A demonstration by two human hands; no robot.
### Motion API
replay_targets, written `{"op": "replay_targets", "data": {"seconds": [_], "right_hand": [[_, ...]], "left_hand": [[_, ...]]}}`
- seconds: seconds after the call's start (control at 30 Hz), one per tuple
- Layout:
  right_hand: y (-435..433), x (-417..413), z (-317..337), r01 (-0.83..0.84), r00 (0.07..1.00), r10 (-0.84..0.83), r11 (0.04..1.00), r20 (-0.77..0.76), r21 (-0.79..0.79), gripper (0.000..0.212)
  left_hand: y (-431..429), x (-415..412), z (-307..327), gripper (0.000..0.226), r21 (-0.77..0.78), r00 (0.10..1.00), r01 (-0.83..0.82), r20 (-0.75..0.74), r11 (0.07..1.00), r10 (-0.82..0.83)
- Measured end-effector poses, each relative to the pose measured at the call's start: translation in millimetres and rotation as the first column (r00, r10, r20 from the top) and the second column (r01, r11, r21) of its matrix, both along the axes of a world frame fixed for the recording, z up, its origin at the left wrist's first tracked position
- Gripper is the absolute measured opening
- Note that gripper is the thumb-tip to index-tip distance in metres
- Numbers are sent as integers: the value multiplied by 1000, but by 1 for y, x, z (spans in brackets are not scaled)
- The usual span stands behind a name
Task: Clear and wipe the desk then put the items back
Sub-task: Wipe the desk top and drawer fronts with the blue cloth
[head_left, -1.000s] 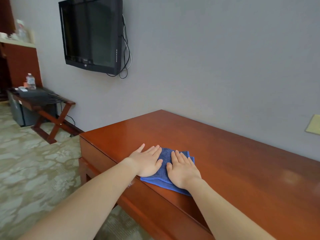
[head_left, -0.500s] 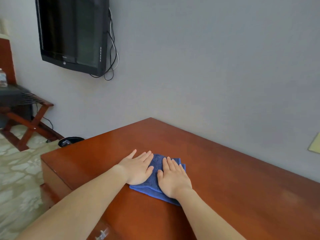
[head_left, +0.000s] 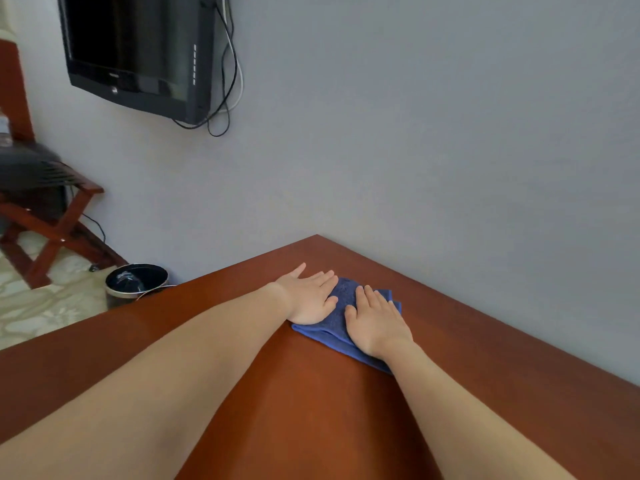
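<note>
A folded blue cloth (head_left: 341, 299) lies flat on the red-brown wooden desk (head_left: 485, 358), near its far corner by the grey wall. My left hand (head_left: 310, 296) presses on the cloth's left part with straight fingers, thumb spread out over the bare wood. Beside it my right hand (head_left: 375, 322) lies flat on the cloth's right part, fingers straight and pointing toward the wall. Both forearms stretch out over the desk top. No other items stand on the visible desk surface.
A black round waste bin (head_left: 136, 282) stands on the patterned floor just past the desk's left end. A black television (head_left: 138, 53) with dangling cables hangs on the wall above. A wooden folding luggage rack (head_left: 52, 216) sits at the far left.
Both hands have pushed the cloth away from the desk's near edge toward the far corner by the wall. The view has followed, bringing the waste bin into sight.
</note>
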State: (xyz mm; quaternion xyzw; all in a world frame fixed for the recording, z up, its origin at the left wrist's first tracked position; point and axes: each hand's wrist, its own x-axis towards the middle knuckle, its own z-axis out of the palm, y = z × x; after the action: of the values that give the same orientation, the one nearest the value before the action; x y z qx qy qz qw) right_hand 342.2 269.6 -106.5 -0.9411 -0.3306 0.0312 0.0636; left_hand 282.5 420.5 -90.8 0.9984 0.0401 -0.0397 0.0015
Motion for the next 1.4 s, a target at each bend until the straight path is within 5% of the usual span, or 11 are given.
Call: {"op": "replay_targets", "data": {"seconds": [0.43, 1.4], "right_hand": [[33, 133, 1, 64, 994, -60, 997, 86, -40, 58], [159, 163, 7, 8, 1000, -8, 998, -14, 55, 44]], "left_hand": [[26, 129, 4, 59, 15, 1000, 28, -13, 1000, -27], [149, 165, -12, 59, -56, 989, -147, 24, 988, 148]]}}
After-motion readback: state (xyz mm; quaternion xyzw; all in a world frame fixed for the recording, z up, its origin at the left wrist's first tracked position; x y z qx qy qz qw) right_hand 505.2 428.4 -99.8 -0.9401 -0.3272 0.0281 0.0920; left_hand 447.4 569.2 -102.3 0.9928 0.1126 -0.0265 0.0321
